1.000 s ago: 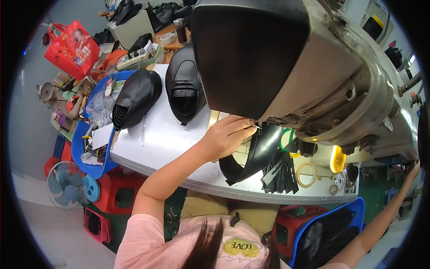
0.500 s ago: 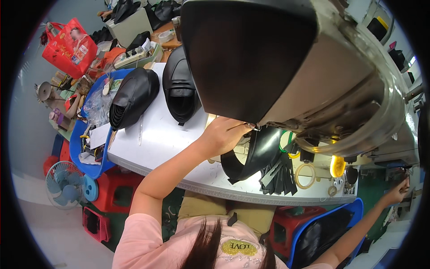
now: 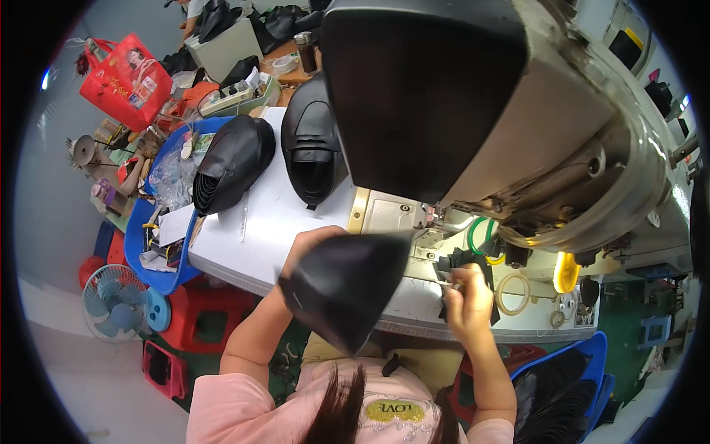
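Head view: a black leather piece [image 3: 347,288] is held up at lower centre of the frame, gripped by the left hand [image 3: 310,248] above the white tabletop [image 3: 259,229]. Right hand [image 3: 466,300], closed, pinches a small tool beside black cut pieces [image 3: 466,263] under the sewing machine [image 3: 503,111].

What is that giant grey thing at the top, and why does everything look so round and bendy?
The picture comes from a camera worn on a person's head, looking down. Its wide lens bends straight edges. The big grey thing is a sewing machine, huge because it is close to the camera. The left hand holds up a black leather piece. The right hand pinches smaller black pieces beside the machine. On the white table lie two stacks of black shoe parts. Blue trays and a small fan stand at the left.
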Tool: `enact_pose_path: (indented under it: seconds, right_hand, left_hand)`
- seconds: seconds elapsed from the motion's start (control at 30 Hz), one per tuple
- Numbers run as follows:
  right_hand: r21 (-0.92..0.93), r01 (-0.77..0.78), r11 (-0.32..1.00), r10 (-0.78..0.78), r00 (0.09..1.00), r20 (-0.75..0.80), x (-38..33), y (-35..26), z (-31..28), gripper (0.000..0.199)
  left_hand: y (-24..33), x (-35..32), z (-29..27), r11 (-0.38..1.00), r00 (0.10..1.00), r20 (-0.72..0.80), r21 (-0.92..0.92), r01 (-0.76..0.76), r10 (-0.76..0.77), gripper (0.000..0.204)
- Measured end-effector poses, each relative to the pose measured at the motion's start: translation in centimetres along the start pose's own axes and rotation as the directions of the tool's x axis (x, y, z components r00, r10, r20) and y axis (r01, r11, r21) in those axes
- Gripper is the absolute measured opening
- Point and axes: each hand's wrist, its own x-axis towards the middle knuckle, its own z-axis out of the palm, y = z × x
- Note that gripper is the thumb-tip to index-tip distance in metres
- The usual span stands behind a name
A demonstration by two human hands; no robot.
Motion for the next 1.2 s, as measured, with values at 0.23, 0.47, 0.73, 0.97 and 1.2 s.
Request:
enact_pose_path:
  seconds: [0.23,0.47,0.73,0.97,1.2]
  right_hand:
    - [-0.115,0.254,0.960,-0.269,0.953,-0.140,4.1,-2.7,5.1,0.030]
    - [0.020,0.201,0.979,-0.186,0.936,-0.297,3.5,-2.3,5.4,0.025]
    - [-0.047,0.216,0.975,-0.220,0.927,-0.305,4.8,-3.2,6.2,0.032]
    - [-0.138,0.259,0.956,-0.288,0.918,-0.271,5.1,-3.7,5.7,0.029]
    - [-0.075,0.281,0.957,-0.291,0.932,-0.218,4.8,-4.0,6.4,0.031]
  left_hand:
    - [-3.5,-1.0,0.1,0.903,0.909,-0.126,-0.229,0.363,-0.397,0.020]
    - [-1.4,-0.5,-1.6,0.954,0.993,0.045,0.278,-0.113,0.105,0.020]
    - [-1.4,0.6,-0.5,0.872,0.910,-0.070,-0.325,0.366,-0.408,0.016]
    - [-2.3,0.3,0.4,0.898,0.924,-0.095,-0.292,0.330,-0.371,0.016]
    - [-3.5,-0.1,-0.3,0.993,0.990,-0.103,0.045,0.105,-0.100,0.018]
